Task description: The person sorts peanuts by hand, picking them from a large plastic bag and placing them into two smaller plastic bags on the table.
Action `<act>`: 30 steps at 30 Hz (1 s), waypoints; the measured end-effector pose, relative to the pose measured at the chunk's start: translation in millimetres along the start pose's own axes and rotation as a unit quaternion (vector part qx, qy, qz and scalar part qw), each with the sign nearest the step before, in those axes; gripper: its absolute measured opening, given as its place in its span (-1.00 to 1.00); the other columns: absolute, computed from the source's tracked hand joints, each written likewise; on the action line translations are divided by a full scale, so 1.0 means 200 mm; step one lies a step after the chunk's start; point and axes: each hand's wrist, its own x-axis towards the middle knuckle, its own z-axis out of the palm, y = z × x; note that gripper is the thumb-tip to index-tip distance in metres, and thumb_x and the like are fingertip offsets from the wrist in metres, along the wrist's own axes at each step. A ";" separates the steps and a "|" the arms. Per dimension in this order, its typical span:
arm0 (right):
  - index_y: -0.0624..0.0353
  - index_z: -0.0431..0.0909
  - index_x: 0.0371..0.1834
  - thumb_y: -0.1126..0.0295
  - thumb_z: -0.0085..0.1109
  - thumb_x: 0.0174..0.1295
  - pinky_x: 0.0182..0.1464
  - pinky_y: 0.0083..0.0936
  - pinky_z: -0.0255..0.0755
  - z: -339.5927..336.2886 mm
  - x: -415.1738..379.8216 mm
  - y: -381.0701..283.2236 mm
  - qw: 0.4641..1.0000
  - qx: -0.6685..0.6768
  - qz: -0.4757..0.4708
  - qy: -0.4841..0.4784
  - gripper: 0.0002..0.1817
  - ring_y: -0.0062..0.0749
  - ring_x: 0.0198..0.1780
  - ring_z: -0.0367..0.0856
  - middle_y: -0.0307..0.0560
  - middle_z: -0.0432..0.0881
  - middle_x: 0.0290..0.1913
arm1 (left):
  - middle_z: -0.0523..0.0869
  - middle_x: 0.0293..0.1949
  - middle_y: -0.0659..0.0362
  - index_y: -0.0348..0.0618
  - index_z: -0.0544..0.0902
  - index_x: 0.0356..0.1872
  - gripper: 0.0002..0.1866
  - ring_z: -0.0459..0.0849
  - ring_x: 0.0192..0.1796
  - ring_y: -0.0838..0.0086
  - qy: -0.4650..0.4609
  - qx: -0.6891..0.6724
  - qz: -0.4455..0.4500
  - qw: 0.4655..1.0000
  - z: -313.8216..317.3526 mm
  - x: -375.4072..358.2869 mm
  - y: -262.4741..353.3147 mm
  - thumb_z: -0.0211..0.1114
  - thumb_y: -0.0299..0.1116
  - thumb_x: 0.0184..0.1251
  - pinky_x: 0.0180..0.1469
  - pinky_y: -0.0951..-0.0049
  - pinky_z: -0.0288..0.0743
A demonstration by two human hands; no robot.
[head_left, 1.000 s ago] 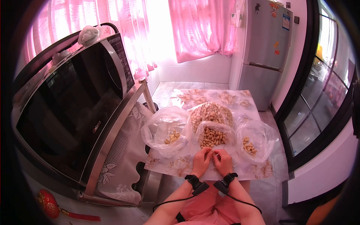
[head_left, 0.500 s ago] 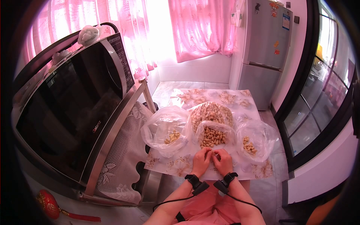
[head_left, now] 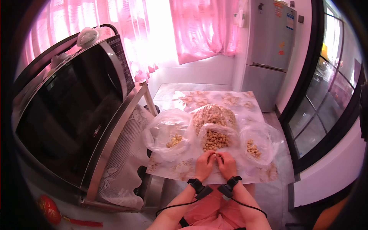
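Observation:
My left hand (head_left: 205, 165) and my right hand (head_left: 226, 164) meet at the fingertips over the near edge of the table. Both are closed in a pinch, with a small pale peanut (head_left: 215, 155) partly showing between them. Just beyond lies the open mouth of a clear bag of unshelled peanuts (head_left: 215, 140), its fuller part (head_left: 214, 115) bulging behind. To the left, an open plastic bag (head_left: 153, 143) holds a small heap of peanut bits (head_left: 174, 140). On the right, another open bag (head_left: 270, 143) has several peanuts (head_left: 253, 148) in it.
A flowered cloth (head_left: 172, 167) covers the low table. At left a large microwave (head_left: 69, 115) stands on a metal rack (head_left: 115, 151). The fridge (head_left: 266, 76) is at the back right, beside a black-framed glass door (head_left: 316, 111). Cables run from both wristbands.
The view has shifted very slightly. My hands stay pinched together in nearly the same place, and the bags have not visibly moved.

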 end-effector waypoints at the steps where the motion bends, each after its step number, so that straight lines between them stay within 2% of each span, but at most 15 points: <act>1: 0.20 0.63 -0.10 0.38 0.26 0.32 -0.19 -0.19 0.55 0.00 0.00 0.00 1.000 -0.005 0.005 0.006 -0.83 0.01 -0.22 0.68 0.06 0.68 -0.19 | 0.78 -0.28 0.04 -0.21 0.67 0.00 -0.82 0.78 -0.24 0.30 -0.008 -0.005 0.002 1.000 0.01 0.00 -0.01 0.21 -0.43 0.50 -0.14 0.35 0.61; 3: 0.20 0.63 -0.05 0.37 0.24 0.34 -0.15 -0.15 0.54 0.00 0.00 0.02 1.000 -0.018 -0.022 0.000 -0.80 0.07 -0.17 0.67 0.09 0.68 -0.17 | 0.78 -0.30 0.03 -0.22 0.67 -0.02 -0.83 0.78 -0.25 0.29 0.005 0.013 0.001 1.000 0.01 0.00 -0.04 0.19 -0.42 0.51 -0.14 0.33 0.62; 5: 0.23 0.62 -0.04 0.44 0.25 0.33 -0.15 -0.21 0.54 0.00 0.00 0.02 0.999 -0.034 -0.018 0.011 -0.81 0.03 -0.20 0.67 0.08 0.68 -0.18 | 0.78 -0.31 0.01 -0.23 0.67 -0.05 -0.84 0.77 -0.25 0.28 -0.003 -0.009 0.000 1.000 0.00 0.01 0.00 0.18 -0.42 0.51 -0.15 0.32 0.61; 7: 0.22 0.62 -0.03 0.44 0.25 0.33 -0.14 -0.23 0.56 -0.02 0.01 -0.01 0.998 0.016 -0.058 0.004 -0.81 0.03 -0.19 0.68 0.08 0.68 -0.18 | 0.78 -0.30 -0.01 -0.23 0.67 -0.06 -0.84 0.77 -0.25 0.27 -0.003 0.006 -0.022 1.000 -0.01 0.01 0.02 0.19 -0.41 0.51 -0.16 0.32 0.60; 8: 0.21 0.62 -0.04 0.47 0.29 0.30 -0.16 -0.29 0.57 -0.03 0.01 -0.02 0.996 0.035 -0.078 0.012 -0.80 -0.04 -0.18 0.71 0.06 0.69 -0.16 | 0.76 -0.26 -0.04 -0.21 0.66 -0.07 -0.84 0.75 -0.21 0.07 -0.009 -0.005 -0.029 1.000 -0.01 0.01 0.03 0.18 -0.42 0.48 -0.14 0.20 0.58; 11: 0.17 0.62 -0.06 0.49 0.33 0.25 -0.17 -0.23 0.55 -0.09 0.02 -0.12 0.994 0.076 -0.073 0.042 -0.79 -0.11 -0.24 0.70 0.00 0.69 -0.19 | 0.76 -0.27 -0.02 -0.22 0.66 -0.07 -0.85 0.76 -0.22 0.10 -0.001 0.009 -0.003 1.000 -0.01 0.01 0.02 0.19 -0.42 0.48 -0.14 0.22 0.59; 12: 0.17 0.62 -0.06 0.49 0.33 0.25 -0.17 -0.23 0.55 -0.13 0.02 -0.15 0.994 0.075 -0.073 0.040 -0.79 -0.11 -0.24 0.70 0.00 0.69 -0.19 | 0.76 -0.28 0.00 -0.23 0.66 -0.07 -0.85 0.76 -0.23 0.17 -0.003 0.002 -0.012 1.000 -0.02 0.01 0.03 0.23 -0.44 0.45 -0.14 0.25 0.59; 15: 0.14 0.62 -0.10 0.49 0.40 0.20 -0.20 -0.37 0.51 -0.31 0.05 -0.23 0.982 0.022 -0.094 0.163 -0.78 -0.29 -0.31 0.69 -0.09 0.66 -0.27 | 0.76 -0.29 0.02 -0.24 0.66 -0.07 -0.86 0.76 -0.24 0.23 -0.017 -0.028 -0.036 0.999 -0.02 0.00 0.04 0.26 -0.46 0.43 -0.14 0.29 0.59; 18: 0.16 0.62 -0.13 0.47 0.37 0.24 -0.21 -0.34 0.50 -0.48 0.07 -0.15 0.971 -0.055 -0.073 0.223 -0.82 -0.28 -0.32 0.67 -0.09 0.65 -0.30 | 0.76 -0.30 0.03 -0.25 0.66 -0.08 -0.86 0.76 -0.25 0.25 -0.012 -0.032 -0.029 0.999 -0.02 0.00 0.02 0.27 -0.48 0.41 -0.14 0.31 0.59; 19: 0.17 0.62 -0.12 0.44 0.37 0.27 -0.19 -0.32 0.50 -0.52 0.08 -0.12 0.972 -0.060 -0.046 0.223 -0.83 -0.25 -0.34 0.66 -0.08 0.65 -0.33 | 0.76 -0.30 0.03 -0.25 0.66 -0.08 -0.86 0.76 -0.25 0.25 -0.011 -0.029 -0.036 0.999 -0.02 0.00 0.01 0.27 -0.48 0.41 -0.14 0.31 0.59; 21: 0.20 0.62 -0.11 0.45 0.38 0.24 -0.12 -0.28 0.51 -0.55 0.07 -0.07 0.977 -0.080 -0.008 0.200 -0.80 -0.17 -0.24 0.66 -0.04 0.65 -0.26 | 0.76 -0.29 0.04 -0.25 0.66 -0.08 -0.86 0.76 -0.26 0.26 -0.007 -0.030 -0.022 0.999 -0.02 -0.01 0.00 0.26 -0.48 0.41 -0.14 0.32 0.59; 25: 0.21 0.62 -0.09 0.49 0.35 0.20 0.01 -0.24 0.50 -0.56 0.07 0.00 0.961 -0.178 -0.063 0.200 -0.78 -0.08 -0.10 0.63 0.02 0.64 -0.16 | 0.76 -0.29 0.04 -0.24 0.66 -0.09 -0.87 0.76 -0.25 0.26 0.000 -0.028 -0.021 0.999 -0.01 0.01 0.02 0.25 -0.48 0.42 -0.14 0.31 0.59; 27: 0.21 0.61 -0.04 0.52 0.32 0.18 0.11 -0.20 0.46 -0.47 0.04 -0.06 0.980 -0.111 -0.041 0.159 -0.73 -0.01 0.03 0.58 0.06 0.62 -0.05 | 0.76 -0.29 0.04 -0.23 0.66 -0.11 -0.89 0.76 -0.23 0.23 -0.007 -0.033 -0.037 0.999 -0.02 0.01 0.03 0.23 -0.50 0.42 -0.12 0.30 0.58; 28: 0.21 0.61 -0.04 0.52 0.32 0.18 0.11 -0.20 0.46 -0.42 0.04 -0.09 0.981 -0.109 -0.039 0.158 -0.73 -0.01 0.03 0.58 0.06 0.62 -0.05 | 0.76 -0.29 0.04 -0.23 0.66 -0.11 -0.89 0.76 -0.23 0.23 -0.008 -0.030 -0.039 0.999 -0.03 0.01 0.03 0.23 -0.50 0.42 -0.12 0.30 0.58; 30: 0.24 0.60 -0.01 0.55 0.29 0.19 0.12 -0.23 0.48 -0.30 0.05 -0.15 0.993 -0.052 -0.091 0.046 -0.72 0.04 0.07 0.59 0.08 0.62 -0.01 | 0.74 -0.26 0.02 -0.23 0.65 -0.13 -0.88 0.75 -0.19 0.17 0.018 -0.039 -0.027 0.999 -0.02 0.01 0.03 0.20 -0.54 0.39 -0.11 0.26 0.57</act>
